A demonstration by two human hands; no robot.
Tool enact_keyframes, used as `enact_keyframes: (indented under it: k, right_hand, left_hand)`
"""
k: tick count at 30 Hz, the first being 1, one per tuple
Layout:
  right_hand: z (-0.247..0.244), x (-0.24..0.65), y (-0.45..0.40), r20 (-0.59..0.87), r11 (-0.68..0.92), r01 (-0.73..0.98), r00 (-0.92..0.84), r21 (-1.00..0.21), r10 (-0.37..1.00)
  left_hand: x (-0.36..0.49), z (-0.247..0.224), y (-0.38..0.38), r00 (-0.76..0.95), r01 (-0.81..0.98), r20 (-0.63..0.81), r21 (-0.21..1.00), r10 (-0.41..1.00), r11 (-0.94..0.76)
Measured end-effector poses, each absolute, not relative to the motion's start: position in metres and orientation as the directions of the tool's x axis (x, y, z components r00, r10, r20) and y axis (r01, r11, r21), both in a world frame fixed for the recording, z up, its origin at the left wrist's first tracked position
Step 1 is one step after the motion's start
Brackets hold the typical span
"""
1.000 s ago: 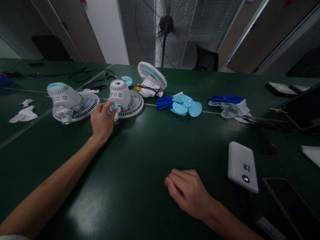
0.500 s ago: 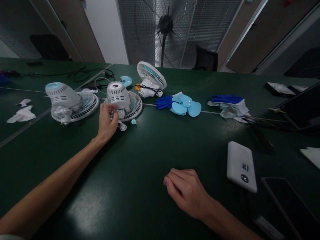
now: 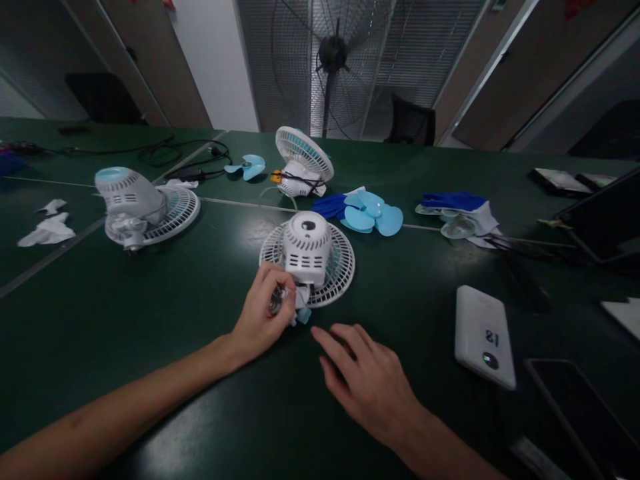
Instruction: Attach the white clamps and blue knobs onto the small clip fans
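Note:
A small white fan rests grille-down in the middle of the table, its slotted motor housing upright. My left hand is closed on the fan's lower part, where a clear wrapped piece shows between thumb and fingers. Beside these fingers lies a small light-blue piece, partly hidden. My right hand is just to the right and nearer to me, fingers spread and holding nothing, its fingertips short of the fan.
Another fan lies at the left, a third stands behind. Light-blue blades lie on blue gloves. More gloves, a white power bank and a dark phone are at right. Tissues lie far left.
My left hand has brought the fan to the right and closer to me. The small light-blue piece has shifted along with it. My right hand has uncurled from a loose fist.

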State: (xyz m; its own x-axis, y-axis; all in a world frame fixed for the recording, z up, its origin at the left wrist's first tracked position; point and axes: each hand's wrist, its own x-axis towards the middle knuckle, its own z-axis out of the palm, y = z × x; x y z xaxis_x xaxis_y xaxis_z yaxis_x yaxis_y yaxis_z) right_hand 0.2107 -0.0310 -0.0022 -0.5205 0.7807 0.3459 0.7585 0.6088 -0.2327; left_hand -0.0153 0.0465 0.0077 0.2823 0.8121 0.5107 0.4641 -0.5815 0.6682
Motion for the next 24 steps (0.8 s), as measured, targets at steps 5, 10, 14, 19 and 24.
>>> enact_keyframes:
  k: [5,10,14,19,24]
  right_hand:
    - [-0.003,0.206,-0.042,0.394,0.662,0.737,-0.572,-0.141,0.720]
    - [-0.003,0.203,-0.047,0.442,0.631,0.764,-0.523,-0.137,0.729]
    - [-0.002,0.205,-0.048,0.458,0.603,0.788,-0.493,-0.124,0.739]
    - [-0.004,0.205,-0.050,0.413,0.583,0.799,-0.486,-0.148,0.770]
    - [-0.001,0.205,-0.049,0.410,0.622,0.764,-0.519,-0.171,0.750]
  left_hand:
    - [0.012,0.012,0.014,0.412,0.268,0.426,0.788,0.805,-0.554]
    - [0.006,0.016,0.011,0.435,0.239,0.486,0.749,0.758,-0.618]
    - [-0.016,0.013,0.008,0.333,0.457,0.375,0.739,0.865,-0.496]
    - [-0.030,0.007,0.000,0.477,0.645,0.103,0.634,0.873,-0.427]
    - [-0.028,0.008,-0.004,0.485,0.527,0.062,0.775,0.872,-0.348]
